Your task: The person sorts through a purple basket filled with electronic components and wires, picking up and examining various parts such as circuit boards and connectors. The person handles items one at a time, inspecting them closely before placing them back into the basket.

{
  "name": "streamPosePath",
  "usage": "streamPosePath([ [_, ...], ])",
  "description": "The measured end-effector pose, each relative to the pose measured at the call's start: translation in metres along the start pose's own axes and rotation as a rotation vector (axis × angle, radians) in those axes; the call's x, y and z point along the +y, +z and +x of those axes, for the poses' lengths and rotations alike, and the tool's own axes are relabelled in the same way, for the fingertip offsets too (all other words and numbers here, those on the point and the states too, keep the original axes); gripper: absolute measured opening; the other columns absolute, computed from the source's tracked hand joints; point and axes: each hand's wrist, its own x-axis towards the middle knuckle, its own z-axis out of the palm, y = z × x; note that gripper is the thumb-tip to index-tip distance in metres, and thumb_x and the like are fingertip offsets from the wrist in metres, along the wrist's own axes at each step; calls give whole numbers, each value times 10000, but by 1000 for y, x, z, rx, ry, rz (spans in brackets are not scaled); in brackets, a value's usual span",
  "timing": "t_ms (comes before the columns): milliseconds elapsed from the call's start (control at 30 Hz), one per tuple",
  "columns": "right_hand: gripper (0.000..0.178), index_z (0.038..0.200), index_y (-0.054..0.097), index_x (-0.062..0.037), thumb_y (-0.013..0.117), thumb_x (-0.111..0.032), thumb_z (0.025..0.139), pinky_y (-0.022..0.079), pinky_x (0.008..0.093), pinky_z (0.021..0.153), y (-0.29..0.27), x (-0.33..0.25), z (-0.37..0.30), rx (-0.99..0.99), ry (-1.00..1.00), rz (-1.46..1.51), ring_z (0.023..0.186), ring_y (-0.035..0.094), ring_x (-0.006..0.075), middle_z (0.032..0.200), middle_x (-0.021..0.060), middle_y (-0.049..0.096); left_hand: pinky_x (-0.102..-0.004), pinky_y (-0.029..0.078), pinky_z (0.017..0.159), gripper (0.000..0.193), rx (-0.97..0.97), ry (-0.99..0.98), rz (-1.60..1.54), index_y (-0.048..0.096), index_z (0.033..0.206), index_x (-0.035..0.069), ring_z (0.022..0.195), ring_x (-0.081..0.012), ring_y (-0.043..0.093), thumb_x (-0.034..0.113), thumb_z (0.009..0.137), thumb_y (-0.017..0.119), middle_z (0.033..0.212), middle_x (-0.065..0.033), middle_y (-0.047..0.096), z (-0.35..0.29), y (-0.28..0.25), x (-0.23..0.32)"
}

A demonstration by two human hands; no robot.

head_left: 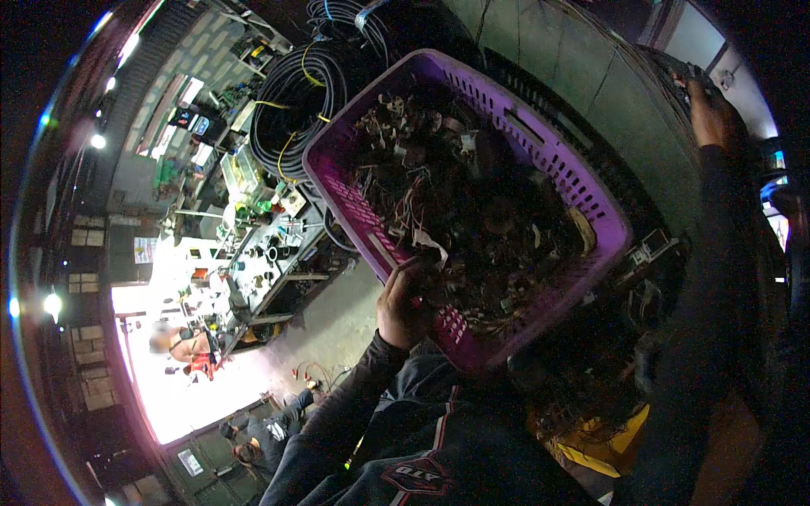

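A purple plastic basket (540, 126) with slotted sides is tilted in front of me. It holds a heap of dark scrap parts (489, 219) with tangled wires and bits of metal. My left hand (407, 304) is closed on the basket's near left rim, next to a pale strip (430, 246). My right hand (715, 114) is raised at the far right, by the upper edge of a grey-green panel (557, 51). Its fingers curl at a dark edge there; shadow hides what they grip.
Coiled black cables (291, 110) hang beyond the basket. A cluttered workbench (270, 253) stands to the left. One person (274, 430) is low near the floor at lower left; another person (190, 344) is by the bright doorway. A yellow container (603, 443) lies below the basket.
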Motion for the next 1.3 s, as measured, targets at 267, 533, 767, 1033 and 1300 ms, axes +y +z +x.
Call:
streamPosePath([
  [267, 859, 1464, 549, -19, 547, -692, 931, 396, 506, 1142, 9, -12, -7, 131, 46, 174, 1370, 522, 424, 1493, 250, 540, -410, 607, 736, 549, -13, -95, 150, 637, 1318, 83, 883, -325, 761, 268, 838, 830, 1067, -147, 754, -5, 13, -11],
  [533, 937, 1479, 509, -11, 505, -758, 912, 372, 542, 1150, 16, -16, -8, 176, 7, 329, 1363, 498, 484, 1427, 315, 564, -403, 617, 827, 660, 75, -140, 74, 573, 1430, 84, 1033, -311, 755, 217, 841, 837, 1178, -170, 749, 2, 16, -9],
  [767, 947, 1484, 497, 24, 557, -726, 909, 357, 527, 1167, 12, 6, 7, 77, 24, 230, 1396, 477, 450, 1515, 294, 487, -395, 609, 863, 571, -12, -73, 93, 613, 1405, 63, 1052, -314, 754, -10, 844, 686, 1178, -170, 753, 1, 12, -18],
  [1033, 931, 1498, 493, 5, 622, -689, 891, 340, 514, 1184, 39, 40, 35, 297, 36, 148, 1428, 448, 438, 1544, 275, 467, -395, 601, 753, 454, -74, -79, 73, 673, 1336, 56, 919, -345, 764, 138, 895, 744, 1061, -212, 752, 9, 8, -20],
  [1300, 898, 1451, 514, 55, 471, -694, 958, 314, 479, 1207, 7, 12, -11, 151, 198, -64, 1444, 427, 449, 1519, 314, 475, -424, 594, 742, 383, -346, -19, -202, 708, 1252, 63, 868, -360, 754, 198, 897, 755, 1020, -220, 743, 83, 0, -44],
])
